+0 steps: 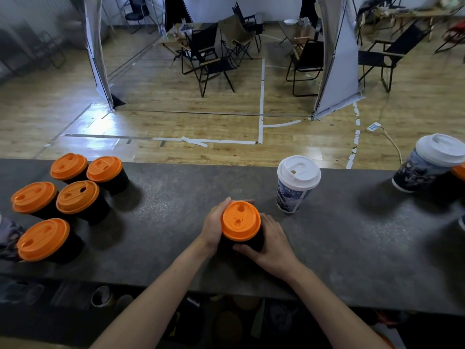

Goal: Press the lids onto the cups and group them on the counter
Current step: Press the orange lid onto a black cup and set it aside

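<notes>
A black cup with an orange lid [240,220] stands on the dark grey counter [352,235] in front of me. My left hand [214,226] wraps its left side and my right hand [273,241] grips its right side and front. Several more black cups with orange lids [78,200] stand grouped at the counter's left. A printed cup with a white lid [298,183] stands just right of my hands. Another white-lidded printed cup [427,162] stands at the far right.
Part of an orange lid [459,171] shows at the right edge behind the far cup. A patterned object [7,238] sits at the left edge. Shelves under the counter hold tape rolls and clutter. Beyond the counter are wooden floor, folding chairs and white panels.
</notes>
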`<state>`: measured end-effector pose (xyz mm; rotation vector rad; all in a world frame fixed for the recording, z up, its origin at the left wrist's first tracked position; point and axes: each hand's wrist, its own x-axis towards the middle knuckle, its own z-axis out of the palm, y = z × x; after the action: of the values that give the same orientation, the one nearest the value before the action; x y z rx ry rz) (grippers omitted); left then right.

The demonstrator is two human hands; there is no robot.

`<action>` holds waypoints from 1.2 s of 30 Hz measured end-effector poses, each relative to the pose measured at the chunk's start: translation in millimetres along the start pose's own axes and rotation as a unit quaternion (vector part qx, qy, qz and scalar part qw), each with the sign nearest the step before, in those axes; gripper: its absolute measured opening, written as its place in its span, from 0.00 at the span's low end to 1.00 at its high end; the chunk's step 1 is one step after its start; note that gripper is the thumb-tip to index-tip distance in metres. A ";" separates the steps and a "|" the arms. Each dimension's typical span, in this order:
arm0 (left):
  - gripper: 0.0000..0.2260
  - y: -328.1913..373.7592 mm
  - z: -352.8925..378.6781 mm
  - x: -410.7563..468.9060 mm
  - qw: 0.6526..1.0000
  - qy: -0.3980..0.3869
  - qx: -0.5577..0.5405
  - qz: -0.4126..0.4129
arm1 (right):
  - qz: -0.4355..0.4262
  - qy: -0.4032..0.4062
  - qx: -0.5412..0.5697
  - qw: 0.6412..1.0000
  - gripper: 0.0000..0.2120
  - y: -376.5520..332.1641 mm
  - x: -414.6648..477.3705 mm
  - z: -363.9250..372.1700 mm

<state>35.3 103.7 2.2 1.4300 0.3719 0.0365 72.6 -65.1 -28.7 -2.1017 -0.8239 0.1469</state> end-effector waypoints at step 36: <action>0.16 254.3 44.5 -70.3 0.961 -0.133 -0.077 0.230 | 0.113 -0.172 0.604 0.770 0.34 -215.6 31.2 -193.0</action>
<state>31.1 82.0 268.8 1.3191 -0.1877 0.2437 61.4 -86.3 261.4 -0.9033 -0.4267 0.9474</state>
